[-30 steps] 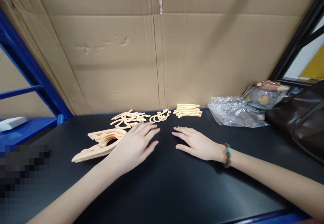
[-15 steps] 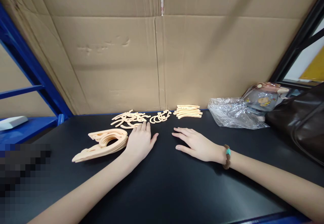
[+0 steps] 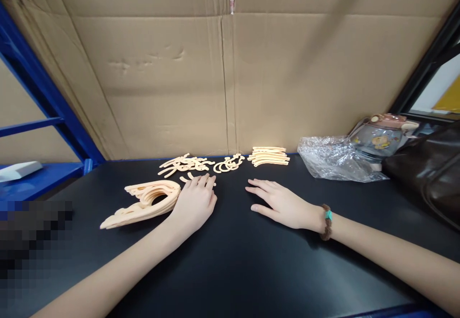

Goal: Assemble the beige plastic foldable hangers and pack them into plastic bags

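Note:
My left hand, palm down, has its fingers bent over a small curved wooden piece whose ends stick out on both sides of the fingertips. Beside that hand, on the left, lies a thick stack of curved wooden pieces. My right hand rests on the black table with its fingers spread and nothing in it. Behind the hands are a loose pile of thin wooden pieces, a small group of curved pieces and a neat stack of slim strips.
A crumpled clear plastic bag and a clear bottle stand at the back right, beside a dark leather bag. Cardboard closes off the back. A white object lies on the blue shelf at the left.
My left hand has drawn its thumb in and its fingers have closed down over the small curved piece, which has shifted slightly toward the right. My right hand stays spread in place.

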Motion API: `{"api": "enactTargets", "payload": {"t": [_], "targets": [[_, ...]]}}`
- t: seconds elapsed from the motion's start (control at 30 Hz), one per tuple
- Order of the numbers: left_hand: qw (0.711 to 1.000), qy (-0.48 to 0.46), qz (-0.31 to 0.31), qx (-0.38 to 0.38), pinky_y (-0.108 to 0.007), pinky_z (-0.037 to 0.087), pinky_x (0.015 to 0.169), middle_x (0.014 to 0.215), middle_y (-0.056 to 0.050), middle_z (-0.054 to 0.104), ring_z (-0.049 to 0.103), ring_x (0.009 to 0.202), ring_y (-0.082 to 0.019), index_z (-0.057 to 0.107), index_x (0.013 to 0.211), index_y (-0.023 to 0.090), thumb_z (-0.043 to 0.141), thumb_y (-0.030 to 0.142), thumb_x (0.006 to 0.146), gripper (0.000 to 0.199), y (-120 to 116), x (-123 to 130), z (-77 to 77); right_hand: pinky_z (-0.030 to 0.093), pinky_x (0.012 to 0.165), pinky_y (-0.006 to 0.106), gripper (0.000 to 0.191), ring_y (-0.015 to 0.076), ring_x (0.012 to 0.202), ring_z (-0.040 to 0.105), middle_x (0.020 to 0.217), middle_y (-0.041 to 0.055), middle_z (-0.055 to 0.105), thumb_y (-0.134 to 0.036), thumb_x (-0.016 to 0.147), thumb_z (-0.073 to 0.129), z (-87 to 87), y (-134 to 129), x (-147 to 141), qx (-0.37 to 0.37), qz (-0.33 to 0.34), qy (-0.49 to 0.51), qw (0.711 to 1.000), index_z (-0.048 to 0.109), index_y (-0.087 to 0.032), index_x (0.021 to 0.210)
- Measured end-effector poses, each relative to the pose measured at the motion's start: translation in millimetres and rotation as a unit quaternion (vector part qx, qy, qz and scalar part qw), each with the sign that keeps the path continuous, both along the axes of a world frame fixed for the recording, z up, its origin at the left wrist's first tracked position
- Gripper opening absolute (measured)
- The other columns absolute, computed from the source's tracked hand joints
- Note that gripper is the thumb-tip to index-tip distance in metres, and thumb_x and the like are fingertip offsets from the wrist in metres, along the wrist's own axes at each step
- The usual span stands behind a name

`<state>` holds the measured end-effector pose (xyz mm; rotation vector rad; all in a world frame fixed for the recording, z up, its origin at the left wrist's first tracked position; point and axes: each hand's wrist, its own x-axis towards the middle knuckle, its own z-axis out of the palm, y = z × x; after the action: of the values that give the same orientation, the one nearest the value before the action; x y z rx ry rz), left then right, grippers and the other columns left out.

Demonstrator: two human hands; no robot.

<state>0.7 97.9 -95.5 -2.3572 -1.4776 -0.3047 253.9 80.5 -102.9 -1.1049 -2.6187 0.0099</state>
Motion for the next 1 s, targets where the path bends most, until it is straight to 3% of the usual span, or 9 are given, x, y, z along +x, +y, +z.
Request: {"api": "enactTargets", "payload": {"t": [0.17, 0.27, 0.47, 0.7, 0.77, 0.87, 1.0], "targets": [[0.998, 0.029, -0.048, -0.025, -0.041, 0.046, 0.087, 0.123, -0.011, 0.061, 0.055, 0.107, -0.027, 0.055, 0.125, 0.012, 0.034, -0.006, 0.078, 0.055, -8, 4, 5.9, 0.034, 0.108, 0.046, 0.055, 0.0265, 0.133, 0.038, 0.146, 0.0127, 0.039, -0.051, 0.098, 0.033, 0.7, 0, 0, 0.005, 0.0, -0.007, 1.0, 0.046, -0.016, 0.138], [0.994, 0.036, -0.097, -0.039, -0.036, 0.045, 0.083, 0.12, -0.007, 0.062, 0.054, 0.104, -0.023, 0.054, 0.124, 0.016, 0.032, -0.009, 0.078, 0.057, -11, 8, 6.7, 0.034, 0.108, 0.045, 0.054, 0.0264, 0.133, 0.039, 0.146, 0.0125, 0.04, -0.051, 0.098, 0.034, 1.9, 0, 0, 0.004, -0.004, -0.009, 1.0, 0.046, -0.016, 0.138], [0.981, -0.008, -0.184, -0.054, -0.038, 0.045, 0.081, 0.11, -0.007, 0.061, 0.054, 0.097, -0.023, 0.057, 0.116, 0.019, 0.035, 0.012, 0.096, 0.03, -16, 13, 6.7, 0.034, 0.108, 0.046, 0.054, 0.0267, 0.133, 0.039, 0.145, 0.0128, 0.041, -0.049, 0.097, 0.037, 3.6, -1, -2, -0.009, -0.007, 0.001, 1.0, 0.046, -0.015, 0.138], [0.969, -0.056, -0.222, -0.094, -0.037, 0.046, 0.088, 0.123, -0.007, 0.054, 0.055, 0.1, -0.021, 0.043, 0.132, 0.021, 0.04, 0.027, 0.098, 0.035, -25, 15, 8.6, 0.034, 0.109, 0.047, 0.055, 0.0269, 0.134, 0.038, 0.146, 0.0134, 0.039, -0.05, 0.097, 0.036, 1.1, 0, -1, -0.01, -0.001, 0.01, 1.0, 0.044, -0.015, 0.139], [0.967, -0.057, -0.226, -0.101, -0.038, 0.043, 0.096, 0.132, -0.007, 0.05, 0.051, 0.112, -0.023, 0.039, 0.136, 0.022, 0.043, 0.036, 0.097, 0.042, -27, 13, 17.2, 0.034, 0.109, 0.047, 0.055, 0.0269, 0.134, 0.037, 0.146, 0.0138, 0.039, -0.05, 0.097, 0.035, 0.6, 0, -1, -0.007, -0.001, 0.008, 1.0, 0.045, -0.014, 0.138], [0.971, -0.04, -0.211, -0.104, -0.04, 0.033, 0.107, 0.148, -0.006, 0.035, 0.033, 0.133, -0.026, 0.03, 0.143, 0.026, 0.048, 0.048, 0.092, 0.059, -27, -2, 40.2, 0.034, 0.109, 0.046, 0.056, 0.0264, 0.134, 0.037, 0.146, 0.0137, 0.039, -0.05, 0.098, 0.035, 1.2, 0, -1, -0.005, -0.006, -0.005, 1.0, 0.045, -0.013, 0.138], [0.984, 0.001, -0.104, -0.144, -0.051, 0.021, 0.111, 0.157, -0.01, 0.013, 0.013, 0.141, -0.037, 0.012, 0.15, 0.024, 0.07, 0.06, 0.066, 0.108, -19, -54, 72.7, 0.033, 0.11, 0.046, 0.055, 0.0261, 0.134, 0.036, 0.147, 0.0128, 0.038, -0.05, 0.098, 0.035, 3.3, -1, -2, -0.012, -0.012, -0.014, 1.0, 0.046, -0.013, 0.138]]}}
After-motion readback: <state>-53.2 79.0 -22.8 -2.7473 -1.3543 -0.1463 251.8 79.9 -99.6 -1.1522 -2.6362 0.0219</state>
